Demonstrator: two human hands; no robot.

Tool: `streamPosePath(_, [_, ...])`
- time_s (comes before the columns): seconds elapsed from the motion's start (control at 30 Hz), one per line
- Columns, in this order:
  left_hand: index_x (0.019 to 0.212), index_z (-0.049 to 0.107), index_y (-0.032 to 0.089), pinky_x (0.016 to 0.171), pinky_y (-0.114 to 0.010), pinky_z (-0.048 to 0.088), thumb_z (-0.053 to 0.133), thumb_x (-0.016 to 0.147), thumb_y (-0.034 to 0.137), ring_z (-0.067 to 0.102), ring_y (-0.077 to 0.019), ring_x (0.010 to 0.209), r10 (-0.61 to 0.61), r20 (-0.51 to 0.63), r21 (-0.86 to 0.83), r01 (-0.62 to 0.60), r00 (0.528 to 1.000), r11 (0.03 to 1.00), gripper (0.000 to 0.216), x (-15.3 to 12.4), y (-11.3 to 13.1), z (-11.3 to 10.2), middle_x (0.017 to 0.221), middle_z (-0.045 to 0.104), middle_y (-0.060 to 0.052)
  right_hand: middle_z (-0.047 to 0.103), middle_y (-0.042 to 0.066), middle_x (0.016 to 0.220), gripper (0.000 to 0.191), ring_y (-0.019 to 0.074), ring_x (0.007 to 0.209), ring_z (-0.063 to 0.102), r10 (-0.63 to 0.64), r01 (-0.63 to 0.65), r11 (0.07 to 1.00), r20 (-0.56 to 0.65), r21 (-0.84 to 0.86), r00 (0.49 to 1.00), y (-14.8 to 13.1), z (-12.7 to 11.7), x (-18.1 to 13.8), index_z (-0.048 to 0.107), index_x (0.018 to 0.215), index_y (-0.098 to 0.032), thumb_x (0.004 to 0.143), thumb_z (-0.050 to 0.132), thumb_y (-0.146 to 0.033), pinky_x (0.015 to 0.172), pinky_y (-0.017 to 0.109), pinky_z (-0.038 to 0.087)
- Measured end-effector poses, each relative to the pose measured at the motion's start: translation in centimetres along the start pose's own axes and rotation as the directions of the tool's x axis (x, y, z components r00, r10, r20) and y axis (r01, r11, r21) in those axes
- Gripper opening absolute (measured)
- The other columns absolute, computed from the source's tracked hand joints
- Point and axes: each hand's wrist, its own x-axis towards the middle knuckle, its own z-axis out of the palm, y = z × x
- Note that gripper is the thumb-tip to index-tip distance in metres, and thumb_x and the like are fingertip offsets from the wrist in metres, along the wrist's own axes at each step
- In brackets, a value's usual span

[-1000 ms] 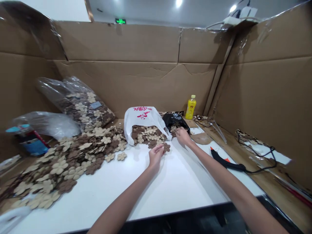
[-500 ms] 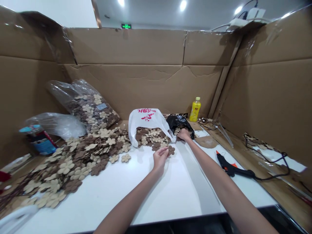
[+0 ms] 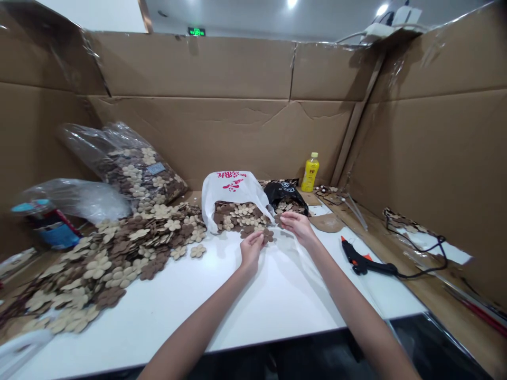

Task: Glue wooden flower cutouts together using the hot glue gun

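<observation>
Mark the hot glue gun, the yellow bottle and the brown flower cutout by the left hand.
Hot glue gun (image 3: 358, 258): head view, on the body.
Yellow bottle (image 3: 310, 175): head view, on the middle of the body.
Brown flower cutout (image 3: 268, 236): head view, on its centre.

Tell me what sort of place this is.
Probably a makeshift handicraft workstation: cardboard walls surround a white table heaped with flower-shaped cutouts, and a hot glue gun lies nearby.
</observation>
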Motion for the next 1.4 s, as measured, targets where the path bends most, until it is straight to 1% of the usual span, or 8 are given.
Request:
streamPosePath(0.1, [0.078,0.067,0.011,0.068,-0.028,0.047,0.076,0.054,0.026,0.060,-0.0140,0.067,-0.007,0.003,0.002,0.007,1.000,1.000,0.030,0.2,0.0,-0.1,0.079,0.067,-0.008,0.066,0.002,0.070,0.032,0.0117,0.060,0.061,0.103,-0.127,0.959,0.108,0.252,0.989,0.2,0.8,-2.3,0.065,0.073,-0.016,0.046,0.078,-0.027,0.063,0.026,0.050])
streamPosePath(0.17, [0.077,0.066,0.011,0.069,-0.028,0.048,0.075,0.054,0.026,0.060,-0.0140,0.068,-0.012,-0.004,0.003,0.012,1.000,1.000,0.029,0.3,0.1,0.0,0.078,0.067,-0.007,0.066,0.001,0.065,0.031,0.0111,0.058,0.060,0.132,-0.161,0.946,0.118,0.283,0.984,0.4,1.4,-3.2,0.065,0.070,-0.015,0.045,0.079,-0.026,0.063,0.026,0.050])
streamPosePath(0.33, [0.073,0.065,0.011,0.068,-0.029,0.047,0.075,0.054,0.025,0.060,-0.0138,0.066,-0.033,-0.008,-0.026,0.033,0.999,0.999,0.026,0.4,0.3,0.2,0.074,0.065,-0.006,0.063,0.001,0.058,0.031,0.0111,0.051,0.058,0.095,-0.117,0.978,0.127,0.173,0.987,0.9,2.3,-3.7,0.066,0.067,-0.013,0.043,0.079,-0.028,0.057,0.026,0.050])
streamPosePath(0.53, [0.073,0.066,0.011,0.068,-0.027,0.046,0.073,0.055,0.025,0.060,-0.0131,0.065,-0.079,0.011,-0.042,0.080,0.997,0.996,0.024,0.3,0.5,0.2,0.073,0.066,-0.007,0.064,0.002,0.061,0.029,0.0125,0.051,0.057,-0.002,-0.004,0.998,0.104,0.059,0.995,1.1,2.6,-3.6,0.067,0.068,-0.012,0.047,0.076,-0.029,0.053,0.027,0.049])
streamPosePath(0.67, [0.073,0.065,0.011,0.068,-0.027,0.046,0.072,0.056,0.025,0.060,-0.0134,0.064,-0.085,0.024,-0.042,0.086,0.996,0.995,0.024,0.0,0.8,0.4,0.073,0.066,-0.007,0.065,0.004,0.061,0.026,0.0136,0.052,0.057,-0.026,0.027,1.000,0.091,0.000,0.996,1.1,2.6,-3.7,0.067,0.068,-0.012,0.050,0.073,-0.029,0.053,0.028,0.049])
streamPosePath(0.93, [0.072,0.063,0.012,0.067,-0.026,0.046,0.072,0.055,0.027,0.060,-0.0125,0.062,-0.106,0.014,-0.043,0.107,0.994,0.993,0.024,-0.3,1.3,0.7,0.069,0.065,-0.004,0.065,0.005,0.064,0.024,0.0158,0.057,0.059,-0.026,0.027,1.000,0.041,-0.015,0.999,1.2,2.9,-4.0,0.065,0.068,-0.012,0.052,0.071,-0.029,0.055,0.029,0.051])
streamPosePath(1.17, [0.075,0.060,0.013,0.068,-0.026,0.046,0.078,0.050,0.024,0.062,-0.0133,0.065,-0.056,0.084,-0.001,0.056,0.995,0.998,0.033,-0.5,1.1,0.7,0.069,0.065,-0.004,0.064,0.004,0.060,0.024,0.0156,0.054,0.059,-0.053,0.053,0.998,0.031,-0.021,0.998,1.2,3.0,-4.1,0.064,0.067,-0.013,0.052,0.071,-0.030,0.054,0.028,0.051])
streamPosePath(1.4, [0.077,0.059,0.012,0.064,-0.027,0.046,0.080,0.046,0.021,0.062,-0.0144,0.062,-0.019,0.067,0.036,0.016,0.998,0.999,0.039,-0.1,0.6,0.4,0.067,0.065,-0.004,0.064,0.003,0.060,0.022,0.0161,0.055,0.059,-0.068,0.070,0.997,0.050,-0.029,0.996,1.2,3.1,-4.2,0.063,0.066,-0.015,0.053,0.071,-0.032,0.054,0.028,0.051])
